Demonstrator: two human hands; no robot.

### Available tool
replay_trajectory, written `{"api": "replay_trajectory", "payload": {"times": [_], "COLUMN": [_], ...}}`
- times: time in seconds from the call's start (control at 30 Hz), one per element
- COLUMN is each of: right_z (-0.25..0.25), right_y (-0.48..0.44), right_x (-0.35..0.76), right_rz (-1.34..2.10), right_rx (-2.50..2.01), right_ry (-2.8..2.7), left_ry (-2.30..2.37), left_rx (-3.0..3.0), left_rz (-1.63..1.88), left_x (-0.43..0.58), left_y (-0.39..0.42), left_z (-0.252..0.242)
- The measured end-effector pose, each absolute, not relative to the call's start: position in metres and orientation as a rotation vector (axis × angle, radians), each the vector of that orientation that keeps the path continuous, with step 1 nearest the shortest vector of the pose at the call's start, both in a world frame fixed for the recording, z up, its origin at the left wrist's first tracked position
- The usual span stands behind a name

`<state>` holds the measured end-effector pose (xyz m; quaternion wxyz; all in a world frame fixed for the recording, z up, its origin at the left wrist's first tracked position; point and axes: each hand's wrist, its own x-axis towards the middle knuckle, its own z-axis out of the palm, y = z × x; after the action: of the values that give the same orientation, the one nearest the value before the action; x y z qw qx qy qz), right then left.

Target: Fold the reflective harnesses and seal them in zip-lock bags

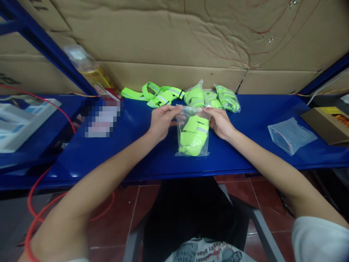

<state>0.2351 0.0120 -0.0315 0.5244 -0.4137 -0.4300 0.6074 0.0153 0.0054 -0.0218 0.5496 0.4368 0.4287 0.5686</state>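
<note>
1. Holding the small clear plastic zip bag [193, 134] by its top edge, my left hand [161, 122] pinches the left corner and my right hand [219, 123] pinches the right corner; both hands are closed on the bag, apart from each other.
2. This bag stands on the blue worktop [245, 153] in front of me, and inside it is one folded neon-green reflective strap [194, 137].
3. I judge it light and soft; the plastic film looks smooth and a little slippery, so the stiffer top seam is the best place to take hold.
4. Nothing here seems fragile, but the thin film could crease.
5. Count: one bag in my hands; behind it about three filled bags of the same kind [215, 97], pressed together, so I am not fully sure.
6. One loose neon-green strap [156, 95] lies unpacked to the left of them.
7. One flat pile of empty clear bags [290, 135] lies on the right; its number I cannot tell.
</note>
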Motion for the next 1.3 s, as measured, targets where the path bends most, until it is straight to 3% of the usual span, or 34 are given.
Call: {"api": "replay_trajectory", "payload": {"times": [0.27,0.77,1.03,1.3], "right_z": [-0.03,-0.024,-0.022,-0.024], "right_y": [0.013,0.005,0.008,0.006], "right_x": [0.238,0.241,0.242,0.239], "right_rz": [1.524,1.266,1.458,1.353], "right_rx": [-0.972,-0.992,-0.961,-0.923], "right_ry": [-0.966,-1.114,-1.137,-1.132], "left_ry": [1.004,0.98,0.947,0.931], "left_rx": [1.077,1.177,1.197,1.216], "left_rz": [1.4,1.347,1.347,1.245], "left_x": [0.008,0.006,0.006,0.003], "left_y": [0.008,0.011,0.003,0.007], "left_z": [-0.018,-0.02,-0.011,-0.014]}}
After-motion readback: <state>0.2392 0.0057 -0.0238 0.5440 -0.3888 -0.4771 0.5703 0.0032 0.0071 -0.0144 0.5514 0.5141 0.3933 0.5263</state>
